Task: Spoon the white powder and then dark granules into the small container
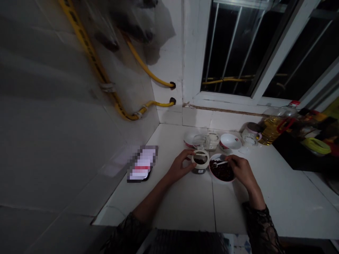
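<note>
My left hand [181, 166] is closed round the side of a small seasoning jar [200, 170] with a pale rim and dark contents. The jar stands upright on the counter, its clear lid [201, 141] flipped back. Between the fingers of my right hand [241, 171] is the handle of a small white spoon [221, 163]. Its head is over a bowl [224, 181] of dark red, flaky food, just right of the jar. Whether the spoon touches the food I cannot tell.
Behind stand a second jar [213, 140] and a white bowl [231, 141]. A lidded jar [251, 132], an oil bottle [272, 127] and a black box [287, 153] are at right. A phone [143, 164] lies left, by the tiled wall with yellow pipes [92, 56].
</note>
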{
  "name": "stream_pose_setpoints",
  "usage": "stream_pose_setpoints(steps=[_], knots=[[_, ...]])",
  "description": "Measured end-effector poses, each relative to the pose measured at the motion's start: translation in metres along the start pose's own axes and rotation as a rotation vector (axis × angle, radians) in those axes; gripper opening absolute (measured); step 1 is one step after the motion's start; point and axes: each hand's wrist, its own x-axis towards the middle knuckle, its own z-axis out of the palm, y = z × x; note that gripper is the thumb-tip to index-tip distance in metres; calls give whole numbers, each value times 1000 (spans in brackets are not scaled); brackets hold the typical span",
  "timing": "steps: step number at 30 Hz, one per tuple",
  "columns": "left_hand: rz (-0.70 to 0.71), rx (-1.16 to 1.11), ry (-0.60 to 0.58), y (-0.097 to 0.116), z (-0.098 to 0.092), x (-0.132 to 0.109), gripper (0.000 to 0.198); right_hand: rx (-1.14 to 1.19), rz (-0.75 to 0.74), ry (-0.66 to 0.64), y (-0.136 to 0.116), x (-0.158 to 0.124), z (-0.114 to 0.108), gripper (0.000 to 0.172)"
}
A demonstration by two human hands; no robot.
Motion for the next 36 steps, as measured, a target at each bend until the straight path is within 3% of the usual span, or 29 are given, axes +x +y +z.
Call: stream_pose_setpoints(steps=[5, 14, 19, 30, 36], knots=[[1, -6, 1, 0, 0, 0, 30, 234, 96, 75, 5, 1, -7, 29], [1, 8, 0, -2, 1, 0, 31, 515, 280, 43, -1, 0, -8, 25], [12, 11, 0, -4, 1, 0, 31, 571, 334, 54, 0, 2, -7, 27], [9, 12, 3, -5, 2, 1, 31, 529, 307, 59, 2, 2, -8, 29], [8, 15, -2, -6, 3, 2, 31, 644, 361, 76, 0, 4, -11, 33]])
